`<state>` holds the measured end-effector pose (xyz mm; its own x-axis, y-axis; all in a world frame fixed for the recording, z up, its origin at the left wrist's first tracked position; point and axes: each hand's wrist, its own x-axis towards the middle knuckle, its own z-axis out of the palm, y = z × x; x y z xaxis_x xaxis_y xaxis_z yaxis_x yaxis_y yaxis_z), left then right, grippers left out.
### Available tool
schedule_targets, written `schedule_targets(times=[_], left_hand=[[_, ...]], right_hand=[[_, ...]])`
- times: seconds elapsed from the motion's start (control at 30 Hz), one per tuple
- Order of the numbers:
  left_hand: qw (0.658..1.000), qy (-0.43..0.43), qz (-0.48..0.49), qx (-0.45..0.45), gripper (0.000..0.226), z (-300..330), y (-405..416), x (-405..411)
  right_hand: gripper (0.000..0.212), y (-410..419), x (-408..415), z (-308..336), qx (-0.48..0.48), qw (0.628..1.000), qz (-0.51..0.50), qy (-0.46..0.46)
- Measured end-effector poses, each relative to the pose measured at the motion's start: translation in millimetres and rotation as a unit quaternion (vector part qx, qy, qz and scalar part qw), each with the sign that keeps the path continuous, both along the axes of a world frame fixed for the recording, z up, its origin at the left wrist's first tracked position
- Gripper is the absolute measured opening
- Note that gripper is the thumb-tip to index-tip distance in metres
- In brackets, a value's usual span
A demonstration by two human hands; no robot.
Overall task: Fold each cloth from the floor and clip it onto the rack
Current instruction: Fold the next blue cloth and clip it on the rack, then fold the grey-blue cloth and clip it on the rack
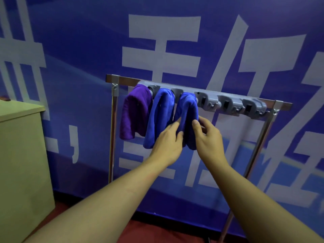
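A metal rack carries a grey clip strip. Three folded cloths hang from its left clips: a purple cloth, a blue cloth and a third blue cloth. My left hand pinches the lower left edge of the third blue cloth. My right hand grips its right edge with thumb and fingers. The three clips to the right of the cloths hold nothing.
A pale green cabinet stands at the left. A blue banner with large white characters fills the wall behind the rack. Red floor shows below. The rack's legs run down on either side.
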<state>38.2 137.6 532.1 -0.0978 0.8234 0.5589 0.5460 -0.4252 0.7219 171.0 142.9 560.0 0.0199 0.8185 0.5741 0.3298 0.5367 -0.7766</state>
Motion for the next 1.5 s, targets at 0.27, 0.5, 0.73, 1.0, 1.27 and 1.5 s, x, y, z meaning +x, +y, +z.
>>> schedule_targets(times=[0.27,0.5,0.73,1.0,1.27,1.5], left_hand=[[0.988,-0.121,0.047,-0.081,0.043,-153,-51,10],[0.957,-0.094,0.043,-0.272,0.037,-343,-116,5],[0.904,-0.040,0.041,-0.423,0.034,-467,-173,-4],[0.805,-0.029,0.040,-0.591,0.026,-567,-220,-11],[0.780,-0.027,0.033,-0.624,0.030,-647,-213,2],[0.774,0.067,0.027,-0.629,0.049,-684,-208,21]], right_hand=[[0.032,-44,31,-179,-0.063,0.991,-0.112,0.025],[0.028,-125,64,-385,-0.287,0.948,-0.111,-0.084],[0.036,-191,85,-522,-0.518,0.834,-0.038,-0.188],[0.043,-222,68,-619,-0.660,0.724,-0.071,-0.186],[0.065,-264,112,-671,-0.629,0.717,-0.164,-0.252],[0.096,-241,142,-699,-0.634,0.698,-0.227,-0.246]])
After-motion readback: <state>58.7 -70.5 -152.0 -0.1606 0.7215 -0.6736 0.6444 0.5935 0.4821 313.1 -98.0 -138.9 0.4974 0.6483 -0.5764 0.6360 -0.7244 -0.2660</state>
